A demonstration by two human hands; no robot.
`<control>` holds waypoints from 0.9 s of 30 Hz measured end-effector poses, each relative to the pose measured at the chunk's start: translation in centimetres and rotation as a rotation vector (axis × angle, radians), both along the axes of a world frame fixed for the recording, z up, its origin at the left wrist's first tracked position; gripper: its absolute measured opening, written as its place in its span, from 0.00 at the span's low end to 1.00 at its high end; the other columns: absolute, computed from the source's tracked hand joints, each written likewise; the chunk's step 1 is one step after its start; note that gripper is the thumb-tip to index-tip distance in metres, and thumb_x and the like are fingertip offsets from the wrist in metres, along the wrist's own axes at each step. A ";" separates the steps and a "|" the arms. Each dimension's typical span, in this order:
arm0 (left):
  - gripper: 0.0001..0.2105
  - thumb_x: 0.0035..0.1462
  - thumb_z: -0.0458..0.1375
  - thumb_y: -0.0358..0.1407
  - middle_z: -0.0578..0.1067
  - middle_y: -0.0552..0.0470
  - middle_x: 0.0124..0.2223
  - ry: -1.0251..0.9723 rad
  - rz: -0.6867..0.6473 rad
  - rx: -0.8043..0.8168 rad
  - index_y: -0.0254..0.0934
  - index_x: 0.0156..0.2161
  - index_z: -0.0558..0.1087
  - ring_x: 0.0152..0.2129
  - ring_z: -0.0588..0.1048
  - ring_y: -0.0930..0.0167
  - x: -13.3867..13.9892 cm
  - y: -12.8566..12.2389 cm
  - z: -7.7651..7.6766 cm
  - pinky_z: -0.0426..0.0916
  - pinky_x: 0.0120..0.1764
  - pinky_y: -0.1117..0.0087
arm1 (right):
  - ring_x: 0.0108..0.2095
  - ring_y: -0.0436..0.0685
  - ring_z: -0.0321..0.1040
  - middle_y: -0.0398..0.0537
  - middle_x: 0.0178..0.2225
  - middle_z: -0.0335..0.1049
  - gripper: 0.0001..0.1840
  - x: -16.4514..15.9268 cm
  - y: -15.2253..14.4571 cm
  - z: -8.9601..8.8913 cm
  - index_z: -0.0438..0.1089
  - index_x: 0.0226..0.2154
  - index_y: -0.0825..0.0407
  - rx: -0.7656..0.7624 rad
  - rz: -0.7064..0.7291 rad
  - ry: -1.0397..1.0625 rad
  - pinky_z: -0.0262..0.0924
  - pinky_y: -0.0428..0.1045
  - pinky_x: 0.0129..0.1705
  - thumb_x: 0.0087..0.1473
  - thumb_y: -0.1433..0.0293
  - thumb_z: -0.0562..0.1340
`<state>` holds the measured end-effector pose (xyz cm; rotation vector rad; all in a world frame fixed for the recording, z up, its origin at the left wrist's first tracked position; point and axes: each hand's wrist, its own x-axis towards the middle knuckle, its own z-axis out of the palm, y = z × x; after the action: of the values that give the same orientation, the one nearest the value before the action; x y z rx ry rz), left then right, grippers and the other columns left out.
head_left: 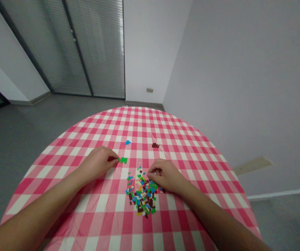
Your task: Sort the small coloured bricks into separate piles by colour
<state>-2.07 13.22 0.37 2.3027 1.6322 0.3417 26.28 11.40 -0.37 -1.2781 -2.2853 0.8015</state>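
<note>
A mixed pile of small toy building bricks (141,195) in green, blue, brown, white and yellow lies before me on the table. My left hand (100,161) is closed in a pinch at the left end of a small group of green bricks (124,160), with a green brick at its fingertips. At the pile's upper right edge rests my right hand (167,174), thumb and fingers pinched together. What the right fingertips hold, if anything, is too small to make out. Farther back are a small blue brick group (128,142) and a dark brown brick group (155,145).
The round table wears a red-and-white checked tablecloth (139,120). A pale wall (244,87) stands close along the right side. Beyond the table's far edge are a glass partition with blinds (100,52) and a wall socket (150,90).
</note>
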 end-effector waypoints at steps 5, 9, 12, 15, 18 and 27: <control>0.10 0.56 0.57 0.35 0.81 0.49 0.36 -0.007 -0.017 -0.024 0.42 0.36 0.82 0.34 0.76 0.61 0.1 0.0 0.0 0.65 0.36 0.65 | 0.29 0.52 0.68 0.46 0.28 0.72 0.03 -0.1 -0.2 0.1 0.76 0.26 0.54 0.015 0.001 -0.019 0.58 0.45 0.31 0.49 0.72 0.69; 0.11 0.56 0.56 0.34 0.81 0.48 0.37 -0.010 -0.029 -0.022 0.41 0.38 0.82 0.35 0.76 0.61 0.1 0.0 -0.3 0.66 0.38 0.64 | 0.28 0.51 0.67 0.46 0.27 0.71 0.06 -0.1 -0.3 0.2 0.74 0.25 0.55 0.018 -0.029 -0.050 0.57 0.45 0.29 0.48 0.71 0.70; 0.12 0.56 0.56 0.34 0.81 0.48 0.38 -0.019 -0.044 -0.019 0.41 0.39 0.82 0.36 0.75 0.62 0.0 0.1 -0.5 0.66 0.40 0.64 | 0.28 0.51 0.67 0.46 0.27 0.71 0.05 -0.1 -0.3 0.4 0.75 0.25 0.55 0.012 -0.028 -0.061 0.57 0.45 0.29 0.49 0.71 0.69; 0.12 0.56 0.55 0.33 0.81 0.48 0.39 -0.037 -0.053 -0.009 0.41 0.40 0.81 0.37 0.75 0.62 -0.1 0.1 -0.6 0.67 0.42 0.63 | 0.28 0.51 0.67 0.46 0.27 0.71 0.04 -0.1 -0.4 0.5 0.76 0.26 0.54 0.024 -0.003 -0.054 0.58 0.46 0.30 0.49 0.71 0.69; 0.13 0.58 0.54 0.35 0.81 0.48 0.40 -0.070 -0.028 0.016 0.41 0.39 0.81 0.38 0.76 0.61 -0.1 0.0 -0.3 0.68 0.42 0.62 | 0.28 0.52 0.67 0.46 0.27 0.71 0.03 -0.1 -0.4 0.4 0.76 0.25 0.53 0.049 0.036 -0.040 0.58 0.46 0.30 0.49 0.73 0.68; 0.12 0.59 0.53 0.34 0.80 0.47 0.39 -0.242 0.052 0.183 0.38 0.38 0.79 0.38 0.75 0.63 1.0 -0.8 0.0 0.69 0.44 0.60 | 0.25 0.51 0.67 0.46 0.25 0.73 0.04 -0.4 -0.5 -0.2 0.75 0.27 0.53 0.064 -0.035 0.119 0.59 0.45 0.28 0.51 0.74 0.63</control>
<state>-1.09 12.37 0.38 2.2428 1.5975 0.7793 25.90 10.85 -0.61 -1.2061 -2.1717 0.7644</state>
